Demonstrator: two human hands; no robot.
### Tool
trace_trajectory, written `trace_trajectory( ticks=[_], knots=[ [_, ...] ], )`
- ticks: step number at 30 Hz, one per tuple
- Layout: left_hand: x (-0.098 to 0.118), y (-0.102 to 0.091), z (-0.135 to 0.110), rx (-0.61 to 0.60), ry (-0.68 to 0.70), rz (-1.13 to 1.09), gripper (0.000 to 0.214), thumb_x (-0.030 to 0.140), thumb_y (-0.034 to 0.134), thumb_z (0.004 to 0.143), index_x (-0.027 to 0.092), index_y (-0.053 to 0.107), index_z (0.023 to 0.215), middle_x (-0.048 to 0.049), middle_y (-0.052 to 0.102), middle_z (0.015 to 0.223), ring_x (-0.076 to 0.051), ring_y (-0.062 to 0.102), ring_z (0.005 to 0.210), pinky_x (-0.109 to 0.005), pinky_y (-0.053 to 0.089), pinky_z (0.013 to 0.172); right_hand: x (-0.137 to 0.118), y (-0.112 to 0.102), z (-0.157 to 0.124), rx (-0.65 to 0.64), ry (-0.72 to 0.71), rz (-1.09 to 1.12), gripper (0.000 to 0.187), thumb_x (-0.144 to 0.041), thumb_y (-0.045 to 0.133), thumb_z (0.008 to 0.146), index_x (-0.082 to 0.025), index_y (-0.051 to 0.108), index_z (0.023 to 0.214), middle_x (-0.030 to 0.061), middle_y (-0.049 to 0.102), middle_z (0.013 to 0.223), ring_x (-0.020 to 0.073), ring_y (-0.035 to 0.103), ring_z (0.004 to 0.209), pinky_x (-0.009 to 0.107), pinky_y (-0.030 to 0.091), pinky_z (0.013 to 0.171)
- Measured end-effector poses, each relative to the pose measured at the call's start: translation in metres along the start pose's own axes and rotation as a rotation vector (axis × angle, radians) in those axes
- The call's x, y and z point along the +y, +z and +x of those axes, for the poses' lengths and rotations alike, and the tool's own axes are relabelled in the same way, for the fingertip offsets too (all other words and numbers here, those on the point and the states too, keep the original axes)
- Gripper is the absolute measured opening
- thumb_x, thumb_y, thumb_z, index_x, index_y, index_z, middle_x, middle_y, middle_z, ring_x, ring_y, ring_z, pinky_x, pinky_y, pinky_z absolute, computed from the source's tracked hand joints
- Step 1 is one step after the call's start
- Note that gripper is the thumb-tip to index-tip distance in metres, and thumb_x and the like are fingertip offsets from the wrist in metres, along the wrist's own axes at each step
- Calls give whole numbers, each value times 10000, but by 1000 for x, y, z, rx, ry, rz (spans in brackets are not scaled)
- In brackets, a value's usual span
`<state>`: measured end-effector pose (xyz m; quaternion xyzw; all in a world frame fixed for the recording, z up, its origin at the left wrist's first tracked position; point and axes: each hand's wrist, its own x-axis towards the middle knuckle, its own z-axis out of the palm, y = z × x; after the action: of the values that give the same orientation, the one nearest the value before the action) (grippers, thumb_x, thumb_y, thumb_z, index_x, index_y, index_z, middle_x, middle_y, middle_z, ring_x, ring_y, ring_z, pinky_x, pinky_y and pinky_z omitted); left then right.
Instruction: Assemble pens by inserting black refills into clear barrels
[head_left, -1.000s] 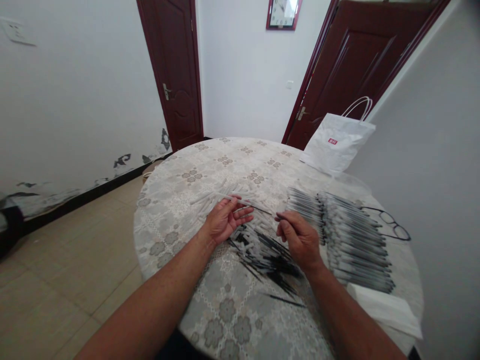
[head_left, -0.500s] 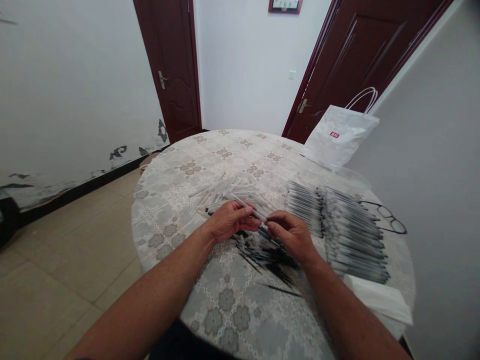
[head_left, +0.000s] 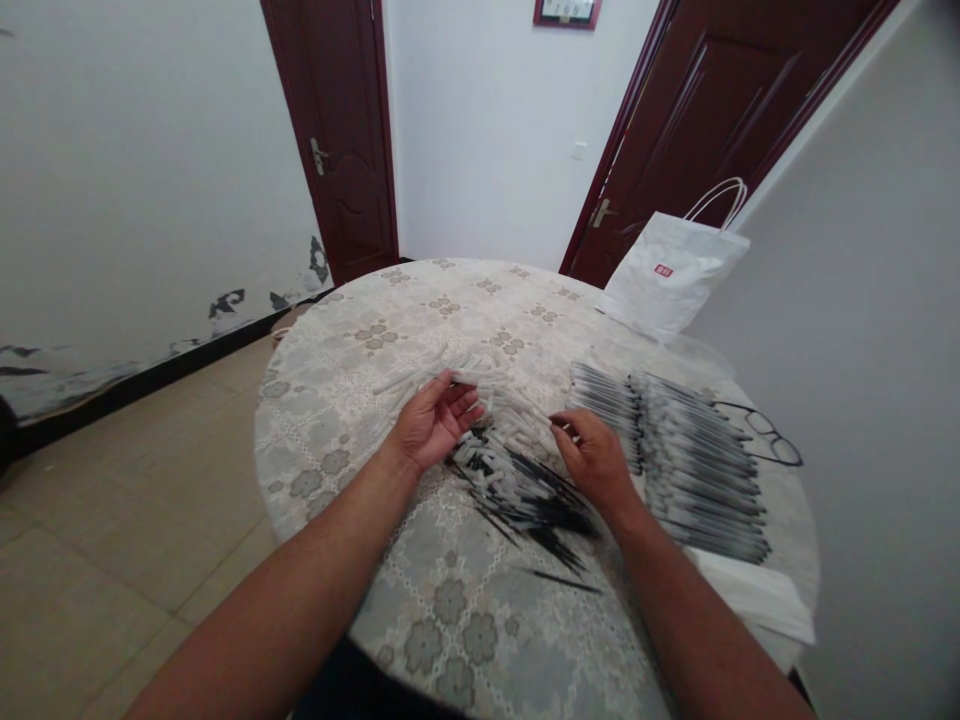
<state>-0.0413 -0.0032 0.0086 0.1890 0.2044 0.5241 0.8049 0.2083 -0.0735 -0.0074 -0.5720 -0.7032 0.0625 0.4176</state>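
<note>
My left hand [head_left: 436, 422] is turned palm up with its fingers loosely bent and apart, at the near left side of a pile of whitish pen barrels [head_left: 517, 412]. My right hand [head_left: 592, 450] is beside the right end of that pile, thumb and forefinger drawn together. Whatever lies between those fingertips is too small and blurred to make out. Between and below my hands lies a loose heap of short whitish pieces [head_left: 487, 465] and thin black pen refills [head_left: 559, 545]. One dark refill [head_left: 566, 581] lies apart, nearer to me.
Rows of greyish pens with dark tips [head_left: 705, 470] lie right of my right hand. Beyond them are eyeglasses [head_left: 772, 435]. A folded white sheet [head_left: 754, 595] rests at the right edge, and a white paper bag [head_left: 671, 275] stands at the back of the round table [head_left: 442, 530].
My hands have moved apart. The left, which held a thin whitish barrel, has let go and shifted left and upward; the right has moved slightly right. The view has shifted a little.
</note>
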Motion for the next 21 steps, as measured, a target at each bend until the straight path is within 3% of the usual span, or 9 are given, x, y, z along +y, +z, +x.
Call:
trace_trajectory(
  ticks=[3, 9, 21],
  knots=[
    [-2, 1, 1, 11, 11, 20, 138, 254, 570, 935, 135, 635, 904, -75, 748, 808, -182, 735, 722, -353, 608, 744, 6, 6, -1, -153, -114, -181, 195, -258, 535, 937, -209, 696, 1036, 83, 659, 940, 208, 623, 865, 333, 480, 813],
    [-8, 0, 2, -42, 29, 55, 106, 246, 615, 904, 149, 623, 947, -99, 747, 883, -243, 738, 858, -395, 600, 767, -2, 17, -4, -323, -68, -396, 203, -236, 516, 955, -215, 696, 1046, 80, 644, 980, 199, 628, 907, 290, 469, 817],
    [1, -4, 7, 37, 142, -20, 106, 246, 655, 870, 143, 636, 879, -70, 732, 829, -203, 723, 810, -355, 588, 753, -38, 29, 10, -454, -175, -279, 235, -242, 486, 974, -239, 699, 1071, 56, 649, 981, 171, 620, 919, 245, 458, 827]
  ],
)
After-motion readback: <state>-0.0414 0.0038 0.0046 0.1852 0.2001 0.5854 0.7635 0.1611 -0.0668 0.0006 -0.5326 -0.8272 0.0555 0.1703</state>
